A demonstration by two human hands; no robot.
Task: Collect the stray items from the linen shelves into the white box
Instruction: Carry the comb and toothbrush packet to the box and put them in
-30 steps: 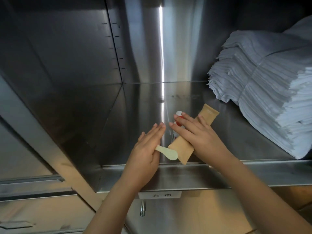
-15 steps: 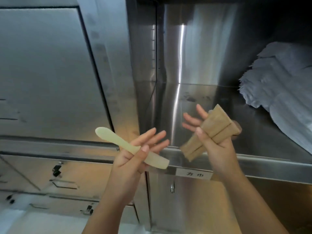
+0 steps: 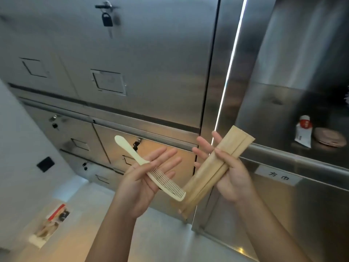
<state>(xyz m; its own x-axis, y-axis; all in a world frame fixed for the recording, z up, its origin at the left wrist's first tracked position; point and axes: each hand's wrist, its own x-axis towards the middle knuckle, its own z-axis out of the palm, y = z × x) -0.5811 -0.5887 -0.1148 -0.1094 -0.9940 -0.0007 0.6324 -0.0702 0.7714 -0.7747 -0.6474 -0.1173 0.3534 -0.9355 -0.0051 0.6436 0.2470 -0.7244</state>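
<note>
- Left hand point(image 3: 143, 184): palm up, fingers point(image 3: 162, 156) spread nearly flat; a comb lies across the palm, resting there rather than gripped.
- Comb point(image 3: 151, 172): cream plastic, handle pointing up and left past the fingers, toothed end down and right, its tip just beside the packets.
- Right hand point(image 3: 232, 176): fingers curled round two packets, thumb across their front, the other fingers behind; a firm hold at mid-length.
- Packets point(image 3: 213, 171): tan paper, long and narrow, lying side by side, slanted from lower left to upper right; both ends stick out of the hand.
- Shelf point(image 3: 294, 157): steel, at right, behind the right hand; a white label point(image 3: 277, 176) with two characters sits on its front edge.
- Tube point(image 3: 304, 131): small, white with a red band and white cap, leaning at the back of the shelf.
- Disc point(image 3: 329, 138): round, pinkish-brown, flat on the shelf, touching or just beside the tube; which, cannot tell.
- Cabinet point(image 3: 132, 59): steel doors at left, with recessed frames.
- Padlock point(image 3: 107, 19): black, hanging from a latch at top.
- Box point(image 3: 49, 224): white, on the floor at lower left, well apart from both hands; blurred items inside, one with a red edge.
</note>
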